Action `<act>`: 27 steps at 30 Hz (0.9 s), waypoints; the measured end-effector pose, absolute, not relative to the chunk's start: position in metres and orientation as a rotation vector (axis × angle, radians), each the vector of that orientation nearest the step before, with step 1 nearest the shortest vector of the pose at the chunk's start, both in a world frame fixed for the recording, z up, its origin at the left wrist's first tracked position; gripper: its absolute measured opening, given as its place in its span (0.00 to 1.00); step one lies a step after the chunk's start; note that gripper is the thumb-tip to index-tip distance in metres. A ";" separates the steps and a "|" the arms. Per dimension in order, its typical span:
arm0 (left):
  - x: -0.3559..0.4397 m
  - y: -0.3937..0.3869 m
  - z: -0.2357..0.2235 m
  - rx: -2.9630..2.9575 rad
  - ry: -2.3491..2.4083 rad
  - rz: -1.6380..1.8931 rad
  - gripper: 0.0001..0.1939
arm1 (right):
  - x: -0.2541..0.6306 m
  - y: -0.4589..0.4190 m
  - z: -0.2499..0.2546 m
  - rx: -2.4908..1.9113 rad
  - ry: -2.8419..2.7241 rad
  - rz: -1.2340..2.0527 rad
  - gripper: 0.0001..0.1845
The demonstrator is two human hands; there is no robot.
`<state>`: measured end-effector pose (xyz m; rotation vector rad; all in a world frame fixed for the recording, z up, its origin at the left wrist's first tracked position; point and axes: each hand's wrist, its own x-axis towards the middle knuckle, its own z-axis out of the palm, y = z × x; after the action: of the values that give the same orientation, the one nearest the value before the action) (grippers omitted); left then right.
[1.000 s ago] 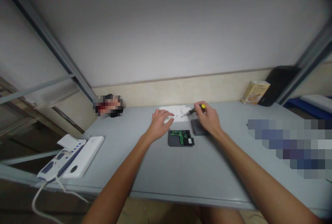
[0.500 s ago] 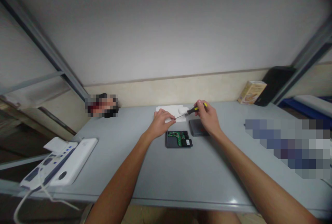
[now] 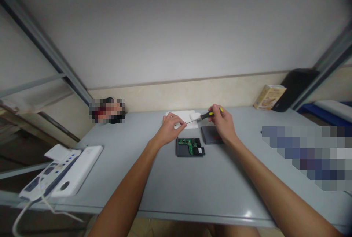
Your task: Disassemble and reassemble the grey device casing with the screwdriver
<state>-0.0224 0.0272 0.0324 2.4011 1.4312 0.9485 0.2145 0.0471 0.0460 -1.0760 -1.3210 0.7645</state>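
My right hand [image 3: 224,124] grips the black and yellow handle of a screwdriver [image 3: 206,115], its thin shaft pointing left. At the tip of the shaft, the thumb and fingers of my left hand [image 3: 169,129] are pinched together; whatever sits between them is too small to make out. Beneath the left fingers and the shaft lies a white sheet of paper [image 3: 192,124] with a few tiny dark specks. A rounded white object [image 3: 194,115] rests on its right side. Nearer to me is an opened dark grey casing with a green circuit board [image 3: 189,147]. A dark grey flat case [image 3: 210,136] lies partly behind my right hand.
On the table's left edge stand a white power strip [image 3: 52,173] with cables and a white power bank-like slab [image 3: 79,171]. A yellow box [image 3: 269,97] and a black upright panel [image 3: 296,88] stand at the back right. Blurred items lie left and right.
The screwdriver's tip has moved left from the paper to my left fingertips. My left fingers, spread over the paper before, have closed into a pinch there. The view has shifted slightly.
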 end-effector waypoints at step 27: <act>-0.023 0.023 0.040 2.408 1.397 0.955 0.11 | 0.217 0.046 0.052 -1.036 -1.305 0.791 0.26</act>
<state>-0.0225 0.0227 0.0398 2.4075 1.3973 0.9548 0.2167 0.0456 0.0520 -1.0365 -1.3051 0.7907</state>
